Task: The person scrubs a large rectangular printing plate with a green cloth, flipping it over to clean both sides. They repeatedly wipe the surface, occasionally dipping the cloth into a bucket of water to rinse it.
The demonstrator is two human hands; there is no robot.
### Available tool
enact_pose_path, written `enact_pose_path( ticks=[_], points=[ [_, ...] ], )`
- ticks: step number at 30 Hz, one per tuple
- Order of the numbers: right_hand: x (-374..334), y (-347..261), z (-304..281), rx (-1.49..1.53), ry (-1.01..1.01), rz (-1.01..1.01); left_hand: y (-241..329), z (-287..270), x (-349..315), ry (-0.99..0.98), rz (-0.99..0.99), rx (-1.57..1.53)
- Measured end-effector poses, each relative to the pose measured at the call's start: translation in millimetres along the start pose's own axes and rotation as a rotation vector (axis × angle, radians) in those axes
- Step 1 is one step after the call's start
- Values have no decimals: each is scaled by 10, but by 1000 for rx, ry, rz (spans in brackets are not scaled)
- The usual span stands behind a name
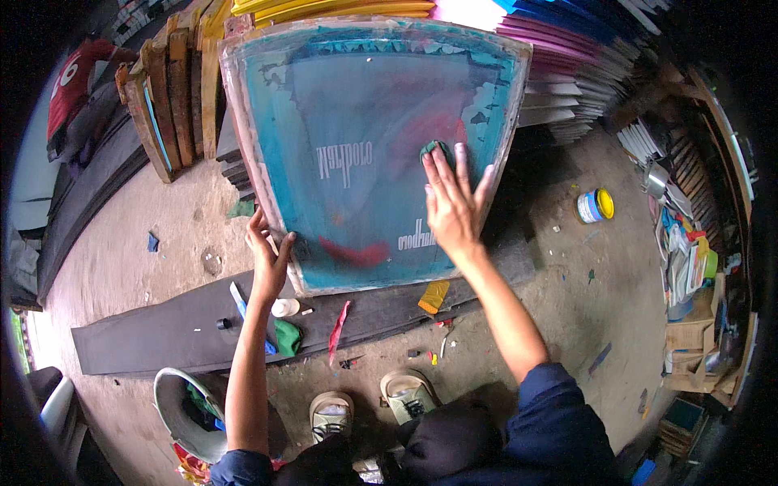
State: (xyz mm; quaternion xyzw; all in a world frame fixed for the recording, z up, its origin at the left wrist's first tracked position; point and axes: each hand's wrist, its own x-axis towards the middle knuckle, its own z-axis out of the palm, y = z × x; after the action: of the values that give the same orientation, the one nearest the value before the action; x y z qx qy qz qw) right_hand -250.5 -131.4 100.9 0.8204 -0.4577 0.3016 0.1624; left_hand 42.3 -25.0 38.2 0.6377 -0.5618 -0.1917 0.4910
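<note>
Pressing a green cloth (pixel 431 148) onto the blue screen (pixel 377 194) at twelve o'clock, the right hand (pixel 454 209) lies flat; the left hand (pixel 270 253) touches its eight-o'clock edge, grip unclear. Wiping looks part-done: red smears (pixel 356 253) remain. A yellow-mouthed can (pixel 595 206) sits toward one.

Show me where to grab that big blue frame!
Grip the frame by its pale rim, hands coming from both sides: the narrow edges look easier to hold than the wide, flat middle. The left hand is at the left edge.
</note>
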Motion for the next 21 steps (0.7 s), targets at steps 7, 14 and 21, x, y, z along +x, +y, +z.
enact_pose_path(
  ticks=[7,14,21],
  points=[
    [412,-33,-95,13,167,250,-12,-2,-7,11,47,16],
    [389,147,-85,-95,80,-39,1,58,-13,-8,-4,-94],
    [58,-577,244,158,-58,-239,35,47,-2,25,29,-51]
  ],
)
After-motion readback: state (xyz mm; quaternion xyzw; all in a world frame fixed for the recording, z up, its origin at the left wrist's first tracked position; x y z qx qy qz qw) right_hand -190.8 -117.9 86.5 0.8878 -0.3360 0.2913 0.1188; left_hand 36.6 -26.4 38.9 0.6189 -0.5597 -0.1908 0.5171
